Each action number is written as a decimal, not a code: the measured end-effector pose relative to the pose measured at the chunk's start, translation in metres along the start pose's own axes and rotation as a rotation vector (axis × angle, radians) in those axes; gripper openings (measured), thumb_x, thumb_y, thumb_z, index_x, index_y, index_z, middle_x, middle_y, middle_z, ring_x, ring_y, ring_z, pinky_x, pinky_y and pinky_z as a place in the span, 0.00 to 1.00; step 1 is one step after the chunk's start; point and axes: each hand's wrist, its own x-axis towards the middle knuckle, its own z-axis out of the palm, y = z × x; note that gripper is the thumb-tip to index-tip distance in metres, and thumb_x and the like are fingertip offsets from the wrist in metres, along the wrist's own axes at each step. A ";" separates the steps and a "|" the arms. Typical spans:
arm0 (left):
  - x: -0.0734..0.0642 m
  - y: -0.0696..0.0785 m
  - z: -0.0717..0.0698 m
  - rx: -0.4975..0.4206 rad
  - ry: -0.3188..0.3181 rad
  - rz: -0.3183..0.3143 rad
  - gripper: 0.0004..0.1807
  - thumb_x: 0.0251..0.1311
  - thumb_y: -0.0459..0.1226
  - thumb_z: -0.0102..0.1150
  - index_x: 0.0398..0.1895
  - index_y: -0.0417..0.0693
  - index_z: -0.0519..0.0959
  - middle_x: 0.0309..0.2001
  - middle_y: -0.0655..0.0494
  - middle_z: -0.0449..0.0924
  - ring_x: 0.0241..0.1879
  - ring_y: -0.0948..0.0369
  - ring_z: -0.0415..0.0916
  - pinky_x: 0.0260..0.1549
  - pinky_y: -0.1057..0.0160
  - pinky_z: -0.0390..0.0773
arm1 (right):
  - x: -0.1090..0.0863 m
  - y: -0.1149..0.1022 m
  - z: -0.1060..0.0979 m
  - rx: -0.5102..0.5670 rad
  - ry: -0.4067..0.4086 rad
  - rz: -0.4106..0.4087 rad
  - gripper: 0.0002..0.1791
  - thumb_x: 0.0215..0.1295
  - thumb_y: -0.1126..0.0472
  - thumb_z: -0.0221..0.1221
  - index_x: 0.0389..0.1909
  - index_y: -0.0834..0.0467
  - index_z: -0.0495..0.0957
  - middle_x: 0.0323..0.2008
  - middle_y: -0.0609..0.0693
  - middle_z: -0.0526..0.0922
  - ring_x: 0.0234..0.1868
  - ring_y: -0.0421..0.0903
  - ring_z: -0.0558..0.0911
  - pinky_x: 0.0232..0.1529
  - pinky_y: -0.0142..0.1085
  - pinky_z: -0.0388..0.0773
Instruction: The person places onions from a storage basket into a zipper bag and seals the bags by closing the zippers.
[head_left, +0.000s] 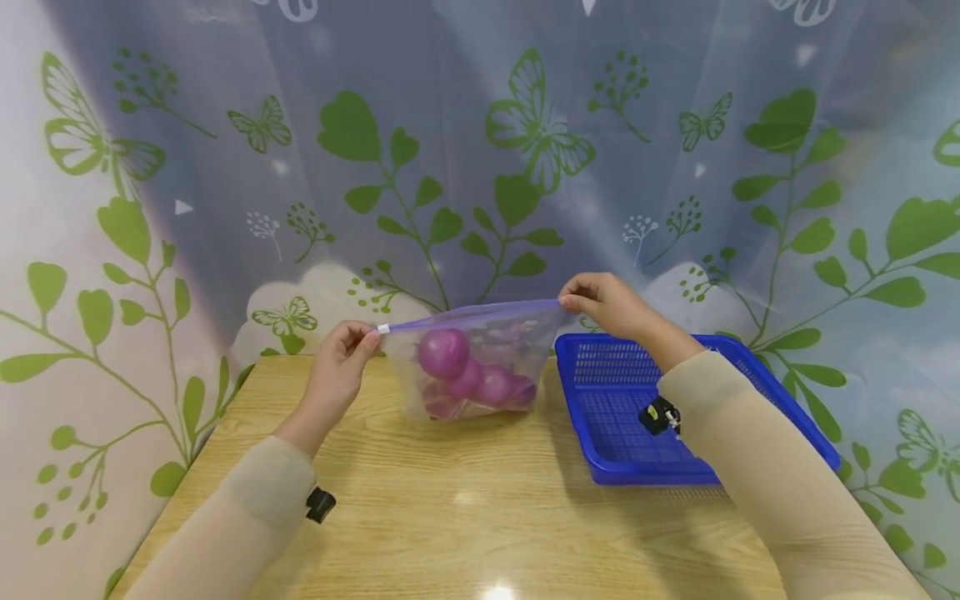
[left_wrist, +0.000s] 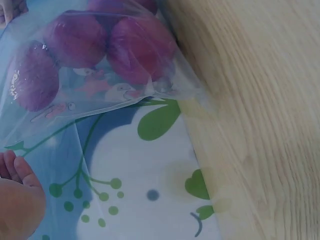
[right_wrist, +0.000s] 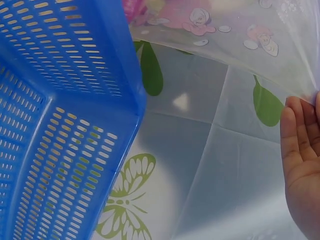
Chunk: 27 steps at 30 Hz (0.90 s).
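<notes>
A see-through zip bag (head_left: 525, 346) with a purple top strip stands on the table, stretched wide between both hands. Several round purple onions (head_left: 444, 354) lie inside it, mostly in its left and lower part. My left hand (head_left: 339, 367) pinches the top left corner, right at the white slider (head_left: 384, 328). The opposite top corner is pinched by my right hand (head_left: 613, 305), a little higher. In the left wrist view the onions (left_wrist: 142, 50) press against the clear plastic. Pink printed figures show on the bag (right_wrist: 235, 45) in the right wrist view.
A blue slatted plastic basket (head_left: 592, 467) sits on the right of the wooden table (head_left: 450, 517), under my right forearm. Behind the table hangs a curtain (head_left: 465, 125) with green leaves and butterflies. Small black devices (head_left: 321, 505) are worn at both wrists.
</notes>
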 end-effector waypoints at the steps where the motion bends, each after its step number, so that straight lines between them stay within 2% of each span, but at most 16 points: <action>1: 0.001 0.000 0.001 -0.008 0.002 -0.004 0.13 0.74 0.38 0.53 0.46 0.34 0.71 0.42 0.52 0.77 0.46 0.58 0.76 0.52 0.67 0.79 | 0.000 -0.001 0.000 0.001 0.002 0.001 0.11 0.76 0.58 0.54 0.46 0.62 0.80 0.40 0.58 0.83 0.44 0.49 0.82 0.49 0.47 0.79; 4: 0.004 0.001 0.002 -0.052 0.011 -0.014 0.12 0.74 0.38 0.52 0.46 0.36 0.71 0.41 0.55 0.77 0.45 0.59 0.76 0.50 0.70 0.78 | 0.001 -0.001 -0.001 0.002 0.007 -0.003 0.12 0.77 0.58 0.53 0.46 0.63 0.79 0.39 0.57 0.83 0.45 0.50 0.81 0.51 0.48 0.79; 9: 0.010 -0.001 0.007 -0.209 0.031 -0.026 0.06 0.73 0.35 0.52 0.43 0.40 0.72 0.38 0.61 0.79 0.40 0.64 0.77 0.51 0.66 0.79 | 0.004 0.000 0.000 0.003 0.022 0.004 0.12 0.77 0.59 0.52 0.45 0.64 0.79 0.38 0.58 0.82 0.44 0.52 0.81 0.51 0.49 0.79; 12: 0.012 -0.003 0.010 -0.307 0.051 -0.040 0.02 0.73 0.32 0.52 0.40 0.42 0.73 0.35 0.61 0.80 0.38 0.66 0.77 0.50 0.64 0.79 | 0.005 0.002 0.002 0.004 0.031 0.009 0.12 0.77 0.60 0.52 0.45 0.65 0.79 0.38 0.60 0.83 0.45 0.55 0.82 0.51 0.50 0.79; 16: 0.014 -0.005 0.015 -0.392 0.067 -0.065 0.03 0.73 0.31 0.51 0.39 0.43 0.72 0.34 0.61 0.79 0.36 0.66 0.76 0.48 0.66 0.79 | 0.005 0.004 0.003 0.015 0.040 0.015 0.11 0.77 0.61 0.53 0.43 0.67 0.78 0.37 0.60 0.83 0.43 0.55 0.82 0.51 0.52 0.80; 21: 0.014 -0.004 0.018 -0.397 0.063 -0.089 0.03 0.75 0.31 0.47 0.40 0.43 0.70 0.34 0.61 0.78 0.36 0.66 0.75 0.46 0.69 0.79 | 0.004 0.006 0.004 0.006 0.029 0.030 0.11 0.77 0.61 0.52 0.44 0.66 0.79 0.36 0.58 0.83 0.40 0.50 0.82 0.48 0.45 0.81; 27: 0.016 -0.001 0.019 -0.319 0.056 -0.127 0.04 0.76 0.31 0.46 0.44 0.38 0.69 0.36 0.59 0.76 0.38 0.66 0.74 0.46 0.71 0.79 | 0.004 0.008 0.006 0.010 0.028 0.027 0.11 0.77 0.62 0.52 0.44 0.67 0.78 0.37 0.62 0.83 0.39 0.49 0.82 0.44 0.39 0.81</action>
